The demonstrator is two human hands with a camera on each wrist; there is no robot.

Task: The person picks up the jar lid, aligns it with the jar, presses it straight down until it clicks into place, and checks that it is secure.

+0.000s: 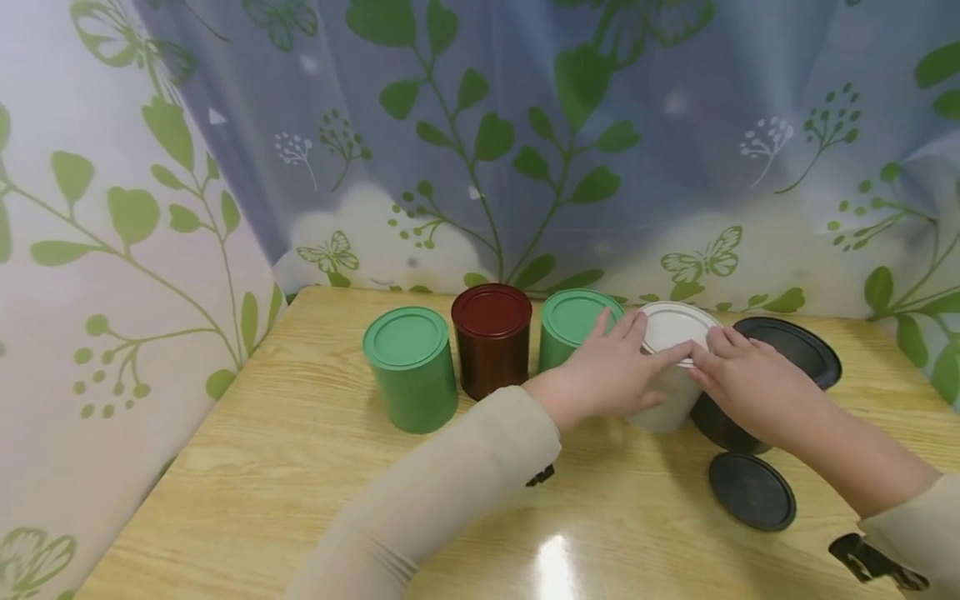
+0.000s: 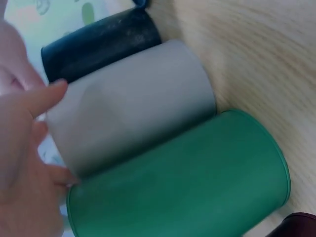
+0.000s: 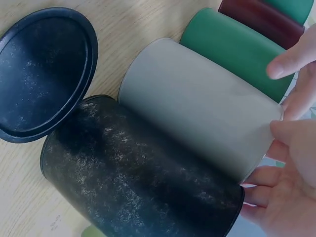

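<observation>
A pale grey can [image 3: 197, 108] with a white top [image 1: 675, 327] stands between both hands. My left hand [image 1: 611, 367] reaches over its near left rim, fingers spread toward the neighbouring green can [image 1: 573, 321]. In the left wrist view, the thumb [image 2: 49, 98] lies straight along the grey can's upper edge. From the other side my right hand [image 1: 757, 387] touches the same rim, its thumb close to the left hand. The right fingers [image 3: 256, 190] are bent near the top edge, partly hidden. Beside the grey can stands a black can [image 3: 143, 173], partly behind the right hand.
A dark red can [image 1: 491, 342] and another green can [image 1: 411, 375] stand to the left. A round black lid [image 1: 752, 492] lies on the wooden table [image 1: 247, 433], in front of the black can. A leaf-patterned curtain [image 1: 487, 192] hangs behind the table.
</observation>
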